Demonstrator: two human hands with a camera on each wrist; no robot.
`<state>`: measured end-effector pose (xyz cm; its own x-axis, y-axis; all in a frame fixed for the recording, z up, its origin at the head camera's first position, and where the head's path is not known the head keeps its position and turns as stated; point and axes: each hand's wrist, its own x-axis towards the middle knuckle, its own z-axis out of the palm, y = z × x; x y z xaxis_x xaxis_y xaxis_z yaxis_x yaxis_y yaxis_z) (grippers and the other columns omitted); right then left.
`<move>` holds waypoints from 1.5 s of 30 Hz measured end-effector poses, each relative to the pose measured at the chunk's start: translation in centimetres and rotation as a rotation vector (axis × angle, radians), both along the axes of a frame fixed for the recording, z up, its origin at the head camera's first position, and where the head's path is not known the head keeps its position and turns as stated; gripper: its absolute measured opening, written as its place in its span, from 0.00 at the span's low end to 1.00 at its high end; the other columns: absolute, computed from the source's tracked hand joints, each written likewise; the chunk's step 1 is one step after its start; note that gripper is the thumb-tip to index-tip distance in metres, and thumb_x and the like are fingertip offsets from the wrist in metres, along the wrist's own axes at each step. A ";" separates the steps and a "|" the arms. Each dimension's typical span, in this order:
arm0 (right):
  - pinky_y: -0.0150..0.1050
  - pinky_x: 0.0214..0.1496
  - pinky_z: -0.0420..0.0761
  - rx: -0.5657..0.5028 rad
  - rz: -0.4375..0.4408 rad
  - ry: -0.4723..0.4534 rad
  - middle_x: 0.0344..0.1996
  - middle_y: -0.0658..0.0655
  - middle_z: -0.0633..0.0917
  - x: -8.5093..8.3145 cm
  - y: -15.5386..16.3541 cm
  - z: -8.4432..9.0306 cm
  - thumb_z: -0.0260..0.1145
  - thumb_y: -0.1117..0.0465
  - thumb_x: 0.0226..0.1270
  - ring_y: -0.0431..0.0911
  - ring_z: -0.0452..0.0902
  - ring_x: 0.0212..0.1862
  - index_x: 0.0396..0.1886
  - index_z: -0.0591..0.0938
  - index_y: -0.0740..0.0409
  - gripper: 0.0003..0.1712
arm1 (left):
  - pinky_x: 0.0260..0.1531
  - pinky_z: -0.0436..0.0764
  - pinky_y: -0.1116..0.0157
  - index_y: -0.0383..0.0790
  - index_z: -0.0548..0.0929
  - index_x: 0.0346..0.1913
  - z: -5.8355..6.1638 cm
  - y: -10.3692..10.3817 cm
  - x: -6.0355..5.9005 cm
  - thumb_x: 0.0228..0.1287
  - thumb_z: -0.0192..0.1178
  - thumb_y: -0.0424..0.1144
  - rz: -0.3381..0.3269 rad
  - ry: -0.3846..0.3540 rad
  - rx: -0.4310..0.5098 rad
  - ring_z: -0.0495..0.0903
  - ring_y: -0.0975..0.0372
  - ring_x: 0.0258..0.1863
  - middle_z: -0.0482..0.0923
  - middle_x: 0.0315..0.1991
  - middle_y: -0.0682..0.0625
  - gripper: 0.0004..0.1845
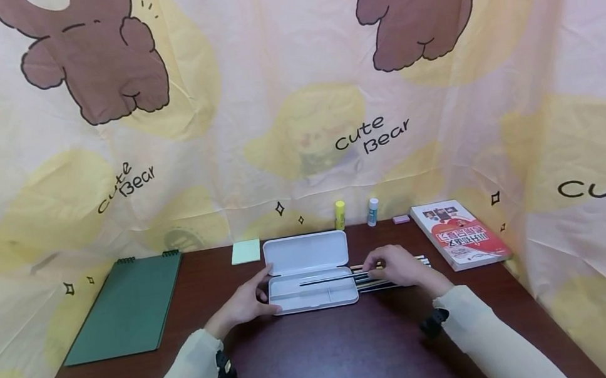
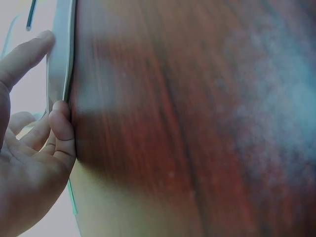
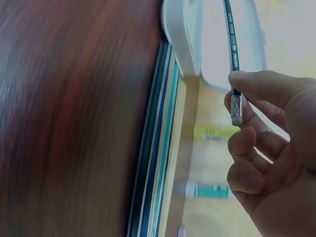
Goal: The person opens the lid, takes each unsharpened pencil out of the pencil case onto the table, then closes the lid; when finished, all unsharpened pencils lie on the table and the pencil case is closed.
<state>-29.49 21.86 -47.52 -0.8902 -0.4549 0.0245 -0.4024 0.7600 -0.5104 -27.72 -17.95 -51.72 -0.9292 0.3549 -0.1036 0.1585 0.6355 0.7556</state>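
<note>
bare tabletop (image 1: 324, 363) wide open between the sleeves, white pencil case (image 1: 309, 271) blocking dead centre, pencil row (image 1: 398, 273) tight against its right side, green notebook (image 1: 127, 308) well left, book (image 1: 459, 234) crowding the right, glue sticks (image 1: 340, 214) lining the back edge

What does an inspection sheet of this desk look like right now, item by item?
Surface: dark wooden desk, bare at the front.
Job's things: white case open, lid back; pencil over the tray; row of pencils right of the case.
Clutter: green notebook at left, sticky pad, two glue sticks, pink eraser, book at right.
Grips: left hand touches the case's left end with straight fingers; right hand pinches the pencil's eraser end.
Cables: nothing seen.
Surroundings: bear-print cloth behind and at both sides.
</note>
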 end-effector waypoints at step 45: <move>0.52 0.55 0.76 0.011 -0.172 -0.155 0.42 0.49 0.88 2.2 12.6 -3.0 0.71 0.60 0.64 0.46 0.77 0.45 0.39 0.89 0.47 0.05 | 0.31 0.76 0.66 0.57 0.53 0.80 0.0 -0.1 0.0 0.48 0.79 0.46 -0.010 0.006 0.002 0.74 0.60 0.36 0.73 0.64 0.47 0.58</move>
